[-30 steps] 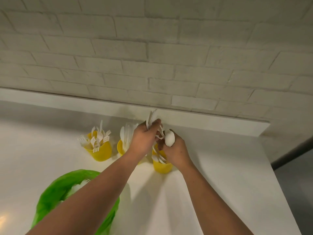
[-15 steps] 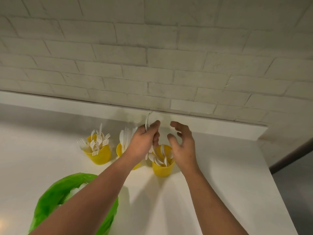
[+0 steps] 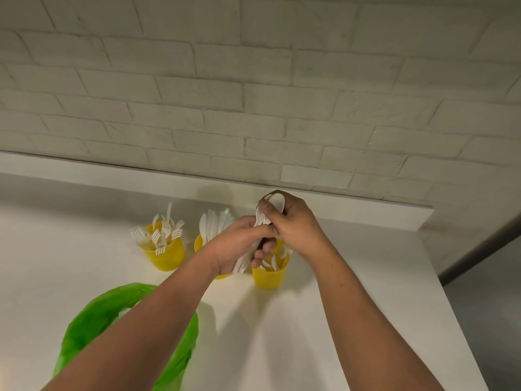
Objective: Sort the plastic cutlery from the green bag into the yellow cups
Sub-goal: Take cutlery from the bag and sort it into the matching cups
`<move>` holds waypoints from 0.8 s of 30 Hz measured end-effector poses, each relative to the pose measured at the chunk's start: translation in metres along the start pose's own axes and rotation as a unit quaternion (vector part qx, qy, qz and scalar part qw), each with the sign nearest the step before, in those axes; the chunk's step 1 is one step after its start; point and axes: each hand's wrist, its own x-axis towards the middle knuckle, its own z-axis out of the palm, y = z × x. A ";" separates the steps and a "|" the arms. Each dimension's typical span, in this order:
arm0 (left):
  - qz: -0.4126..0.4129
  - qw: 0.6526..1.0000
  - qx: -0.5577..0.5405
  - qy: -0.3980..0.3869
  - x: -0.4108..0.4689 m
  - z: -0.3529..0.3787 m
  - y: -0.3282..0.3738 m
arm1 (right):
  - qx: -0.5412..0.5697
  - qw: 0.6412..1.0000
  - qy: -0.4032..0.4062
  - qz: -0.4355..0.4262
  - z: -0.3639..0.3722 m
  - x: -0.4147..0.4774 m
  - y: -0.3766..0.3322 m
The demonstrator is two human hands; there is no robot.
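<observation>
Fingers of the left hand [image 3: 239, 244] curl round a bundle of white plastic spoons [image 3: 244, 261], bowls up and handles poking out below the palm, so that the lot is held together while one is drawn off. Above it, the right hand [image 3: 298, 230] pinches the bowl end of a single white plastic spoon [image 3: 277, 201] at the top of that bundle, thumb and fingertips closed on it. Whether it is already free of the others I cannot tell.

Both hands hover just over the rightmost yellow plastic cup [image 3: 269, 277], which holds loose spoons [image 3: 275, 261], probably so the picked piece can drop straight in. Left of it, partly hidden by the left wrist, the middle yellow cup [image 3: 199, 244] is packed with white knives [image 3: 212, 224]. Farther left, the third yellow cup [image 3: 166, 256] bristles with white forks [image 3: 165, 235].

All three stand in a row on the white countertop [image 3: 338, 277], towards the pale brick wall [image 3: 253, 108] at the far side. At the near left, a crumpled green plastic bag [image 3: 93, 320] lies under the left forearm. Something white shows inside it, so the sorting seems unfinished.
</observation>
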 end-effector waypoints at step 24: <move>0.091 0.991 0.082 0.047 -0.008 -0.002 -0.008 | 0.209 0.976 -0.002 0.061 -0.025 -0.003 -0.016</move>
